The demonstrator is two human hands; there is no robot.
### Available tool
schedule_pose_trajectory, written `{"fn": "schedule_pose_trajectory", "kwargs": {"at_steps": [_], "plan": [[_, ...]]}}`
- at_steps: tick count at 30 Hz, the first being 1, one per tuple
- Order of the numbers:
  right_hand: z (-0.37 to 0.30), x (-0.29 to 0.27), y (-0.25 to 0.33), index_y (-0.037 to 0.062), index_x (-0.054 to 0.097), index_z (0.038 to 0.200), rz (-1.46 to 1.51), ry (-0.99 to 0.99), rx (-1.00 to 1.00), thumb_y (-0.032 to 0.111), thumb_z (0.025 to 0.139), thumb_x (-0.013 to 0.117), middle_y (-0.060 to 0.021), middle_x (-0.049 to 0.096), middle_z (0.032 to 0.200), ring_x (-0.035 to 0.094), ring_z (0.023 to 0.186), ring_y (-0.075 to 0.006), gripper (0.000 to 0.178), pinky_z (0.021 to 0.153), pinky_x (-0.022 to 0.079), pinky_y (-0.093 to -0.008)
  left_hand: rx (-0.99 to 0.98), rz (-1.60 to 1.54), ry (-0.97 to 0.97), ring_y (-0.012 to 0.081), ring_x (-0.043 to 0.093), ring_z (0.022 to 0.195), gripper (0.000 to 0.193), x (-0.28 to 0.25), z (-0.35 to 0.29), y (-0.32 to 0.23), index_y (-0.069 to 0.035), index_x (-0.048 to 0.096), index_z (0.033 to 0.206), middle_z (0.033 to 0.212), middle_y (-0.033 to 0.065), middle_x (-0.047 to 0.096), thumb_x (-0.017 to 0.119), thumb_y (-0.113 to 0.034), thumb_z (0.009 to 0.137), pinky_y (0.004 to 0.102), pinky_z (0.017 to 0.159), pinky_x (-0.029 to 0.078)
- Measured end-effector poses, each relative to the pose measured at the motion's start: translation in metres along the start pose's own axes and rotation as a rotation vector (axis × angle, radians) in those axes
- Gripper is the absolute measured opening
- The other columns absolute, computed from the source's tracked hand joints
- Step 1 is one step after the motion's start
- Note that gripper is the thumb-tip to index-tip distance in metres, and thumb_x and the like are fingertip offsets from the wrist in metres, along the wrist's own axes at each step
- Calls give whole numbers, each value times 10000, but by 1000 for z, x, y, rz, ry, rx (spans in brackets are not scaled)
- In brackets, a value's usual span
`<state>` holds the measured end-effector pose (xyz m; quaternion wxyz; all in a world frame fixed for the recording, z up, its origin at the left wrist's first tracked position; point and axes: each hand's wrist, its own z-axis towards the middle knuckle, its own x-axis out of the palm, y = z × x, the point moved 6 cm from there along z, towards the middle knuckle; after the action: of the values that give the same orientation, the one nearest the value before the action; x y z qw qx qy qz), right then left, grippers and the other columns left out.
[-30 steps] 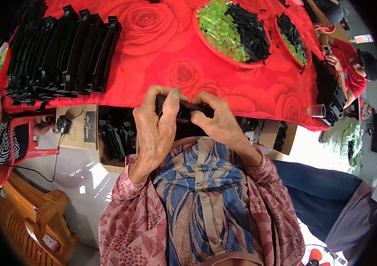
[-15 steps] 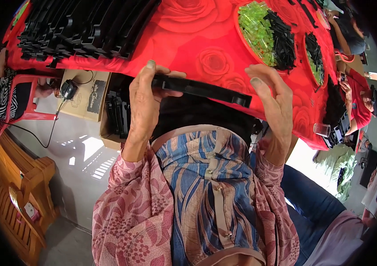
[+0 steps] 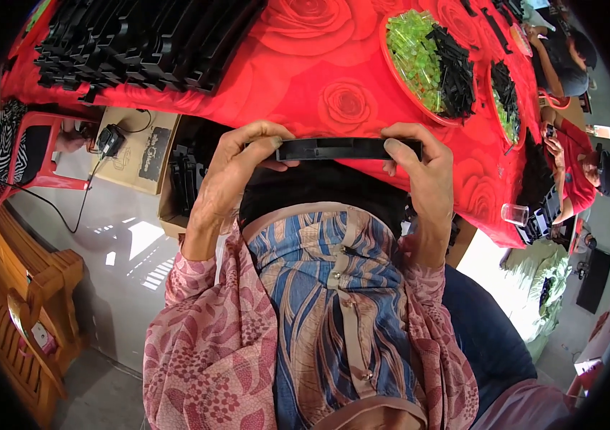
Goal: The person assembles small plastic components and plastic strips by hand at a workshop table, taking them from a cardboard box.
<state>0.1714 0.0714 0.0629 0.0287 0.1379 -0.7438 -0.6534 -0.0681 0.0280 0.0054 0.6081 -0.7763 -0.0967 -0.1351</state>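
One long, slightly bowed black piece (image 3: 348,149) spans the gap between the left hand (image 3: 240,159) and the right hand (image 3: 428,161), thumb and fingers of each clamped on an end. Beyond the left hand, black parts (image 3: 147,46) line the red worktop (image 3: 290,82); beyond the right, a round tray (image 3: 440,119) holds green pieces (image 3: 411,54) and black strips (image 3: 455,79).

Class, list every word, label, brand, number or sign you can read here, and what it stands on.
Cardboard box, at left: sideways lettering on a dark panel; its wording is left uncopied.
Black strip between left hand and right hand: no readable print.
Elsewhere: nothing legible; too small or blurred.
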Motion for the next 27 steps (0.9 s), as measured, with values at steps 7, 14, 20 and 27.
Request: {"fn": "schedule_pose_trajectory", "kwargs": {"at_steps": [7,14,20,27], "plan": [[2,0,-3,-2,661,1008,-63,45,4,54,833,707,8,607,770,531,661,-40,189,588,414,-192,61,293,163,200,634,1004,336,7,-1,-7,27,622,1120,1005,135,673,478,-25,821,302,905,464],[0,-8,0,-4,662,1006,-123,58,23,58,812,720,-2,621,807,555,709,-52,212,650,442,-193,65,457,295,203,631,982,361,30,-2,-5,34,588,1172,1011,148,664,529,-70,831,317,895,469],[3,11,-6,3,653,1027,-45,143,-16,55,804,719,-17,651,853,604,827,-85,238,770,477,-239,44,485,311,231,612,714,315,49,-2,13,40,567,1112,799,172,622,599,-179,888,351,691,480],[11,17,-4,9,640,1058,-73,110,-96,60,794,722,-27,651,851,589,820,-73,281,747,468,-220,74,499,170,332,605,693,200,55,0,23,32,539,1038,754,210,597,566,-87,879,400,656,463]]}}
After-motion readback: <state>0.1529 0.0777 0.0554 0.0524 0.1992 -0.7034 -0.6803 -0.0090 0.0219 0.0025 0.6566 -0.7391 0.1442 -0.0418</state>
